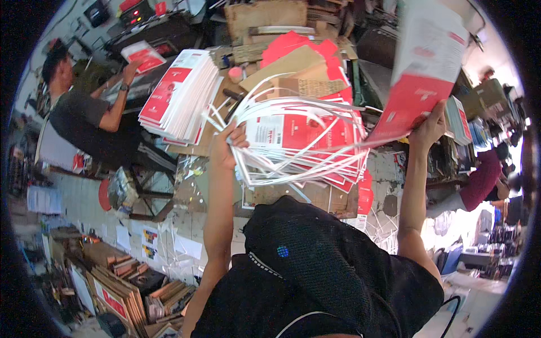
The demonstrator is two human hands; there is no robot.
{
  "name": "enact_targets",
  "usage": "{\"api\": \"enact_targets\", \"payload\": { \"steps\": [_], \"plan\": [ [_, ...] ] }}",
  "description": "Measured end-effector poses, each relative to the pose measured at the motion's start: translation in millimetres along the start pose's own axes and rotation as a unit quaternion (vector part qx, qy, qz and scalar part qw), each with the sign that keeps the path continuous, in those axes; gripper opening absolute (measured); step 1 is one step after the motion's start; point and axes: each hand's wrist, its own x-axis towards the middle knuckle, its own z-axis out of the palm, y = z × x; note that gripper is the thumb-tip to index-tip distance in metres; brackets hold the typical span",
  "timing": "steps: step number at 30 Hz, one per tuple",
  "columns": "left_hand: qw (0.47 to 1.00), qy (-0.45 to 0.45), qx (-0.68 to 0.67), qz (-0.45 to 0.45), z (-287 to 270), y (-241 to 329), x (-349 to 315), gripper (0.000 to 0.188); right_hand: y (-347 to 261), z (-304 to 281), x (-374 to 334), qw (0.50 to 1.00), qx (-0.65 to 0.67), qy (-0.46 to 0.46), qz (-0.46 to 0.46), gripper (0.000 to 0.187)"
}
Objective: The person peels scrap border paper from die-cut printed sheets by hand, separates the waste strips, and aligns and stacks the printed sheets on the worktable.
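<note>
My left hand [228,145] grips a tangle of thin white paper strips [293,112] that loop over a stack of red-and-white printed sheets [307,143] on the worktable. Up at the right, my right hand [429,128] pinches the lower edge of a single red-and-white sheet [424,67], holding it clear of the stack; it is blurred.
A second fanned stack of red-and-white sheets [179,96] lies at the table's left. Brown cardboard [293,67] and red card lie behind. A seated person [84,112] at far left handles a sheet. Another person [484,180] is at right. Flat cardboard stacks [121,287] stand on the floor.
</note>
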Motion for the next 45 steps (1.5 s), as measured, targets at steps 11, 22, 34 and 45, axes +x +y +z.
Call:
{"api": "enact_targets", "payload": {
  "steps": [11, 22, 34, 45],
  "plan": [
    [0.974, 0.007, 0.213, 0.077, 82, 54, -3, 0.022, 14, -264, 65, 0.918, 0.254, 0.268, 0.145, 0.056],
    [0.789, -0.295, 0.518, 0.151, 337, -119, 107, 0.021, -24, -489, -326, 0.657, -0.137, 0.740, 0.046, 0.043],
    [-0.089, -0.762, 0.638, -0.066, 209, -554, -99, 0.126, -67, -323, -674, 0.230, -0.499, 0.625, 0.555, 0.068],
    [0.256, -0.696, 0.635, -0.215, 150, -416, 26, 0.057, -26, -360, -523, 0.471, -0.679, 0.318, 0.465, 0.060]
  ]
}}
